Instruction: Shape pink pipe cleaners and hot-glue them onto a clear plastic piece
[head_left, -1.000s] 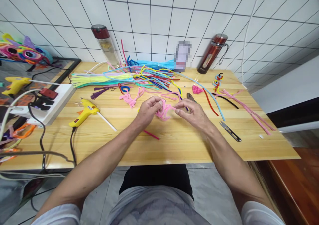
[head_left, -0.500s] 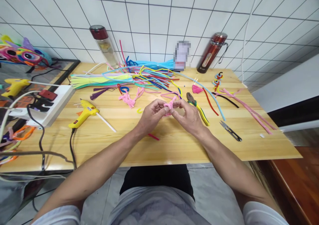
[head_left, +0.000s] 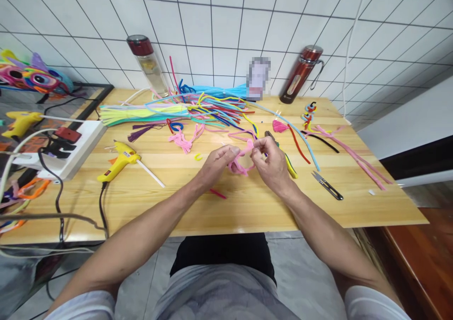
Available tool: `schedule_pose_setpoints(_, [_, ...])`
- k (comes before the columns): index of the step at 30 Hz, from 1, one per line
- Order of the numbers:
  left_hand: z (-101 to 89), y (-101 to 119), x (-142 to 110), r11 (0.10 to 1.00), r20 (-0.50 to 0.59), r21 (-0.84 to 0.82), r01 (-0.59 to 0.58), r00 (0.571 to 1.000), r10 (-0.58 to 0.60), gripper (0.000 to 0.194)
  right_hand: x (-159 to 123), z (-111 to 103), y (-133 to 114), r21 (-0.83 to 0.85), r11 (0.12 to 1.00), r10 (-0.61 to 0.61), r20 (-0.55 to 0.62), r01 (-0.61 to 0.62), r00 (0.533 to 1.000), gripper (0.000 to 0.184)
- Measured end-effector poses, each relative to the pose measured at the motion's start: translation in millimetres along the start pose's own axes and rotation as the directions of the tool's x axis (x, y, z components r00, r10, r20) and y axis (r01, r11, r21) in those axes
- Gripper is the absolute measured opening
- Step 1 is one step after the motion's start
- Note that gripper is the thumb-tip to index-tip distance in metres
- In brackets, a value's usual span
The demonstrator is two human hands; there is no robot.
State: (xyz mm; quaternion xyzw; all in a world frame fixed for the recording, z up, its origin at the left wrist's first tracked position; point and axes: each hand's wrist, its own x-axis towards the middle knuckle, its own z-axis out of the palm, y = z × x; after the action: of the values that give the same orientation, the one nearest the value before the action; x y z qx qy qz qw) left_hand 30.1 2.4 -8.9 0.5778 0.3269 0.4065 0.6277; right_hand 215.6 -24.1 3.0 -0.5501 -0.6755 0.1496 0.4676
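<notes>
My two bare hands have just drawn slightly apart, so that the soft pink, looped piece of fuzzy stems (head_left: 245, 151) lies exposed between them above the table (head_left: 159, 211); I judge that this gives me separate holds for working its loops. My left hand (head_left: 217, 162), at 9 o'clock to the piece, pinches its near edge between thumb and fingers. My right hand (head_left: 271, 162), at 3 o'clock, nips its upper end, fingers curled inward.

Half a second earlier, both sets of fingertips meet over the piece and cover most of it. My right hand now hides more of the yellow-and-green-handled metal pliers (head_left: 292, 166), at 3 o'clock. Unmoved: the small yellow curl of stem (head_left: 198, 157) at 9 o'clock, and the short deep-pink stem (head_left: 218, 194) at 7, more of which my left arm covers at one second earlier.
</notes>
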Motion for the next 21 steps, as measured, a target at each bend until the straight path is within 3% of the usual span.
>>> schedule_pose_setpoints(4, [-2.6,-1,-2,0.991,-0.045,0.134,-0.011,0.999,0.017,0.037,6,-1,12,0.200,0.964,0.173,0.021,-0.173,0.985,0.010])
schedule_pose_setpoints(7, [-7.1,-4,1,0.997,-0.147,0.071,-0.036,0.988,0.046,0.039,12,-5,24,0.331,0.905,0.275,0.029,-0.269,0.961,0.020])
schedule_pose_setpoints(10, [-12.0,-2,5,0.993,-0.217,-0.111,-0.046,0.976,0.021,0.043,16,-9,33,0.307,0.904,0.296,0.049,-0.297,0.954,0.021])
schedule_pose_setpoints(15, [-17.9,12,9,0.946,-0.213,-0.319,-0.051,0.977,-0.019,0.044,21,-18,42,0.175,0.938,0.295,0.056,-0.301,0.954,0.016])
schedule_pose_setpoints(18, [-19.1,18,9,0.931,-0.190,-0.361,-0.062,0.982,-0.008,0.039,21,-27,39,-0.080,0.976,0.200,-0.045,-0.203,0.979,0.015])
schedule_pose_setpoints(21, [-16.6,17,9,0.934,-0.171,-0.354,-0.055,0.985,-0.007,0.033,16,-30,21,-0.282,0.959,-0.069,-0.156,0.023,0.985,0.014])
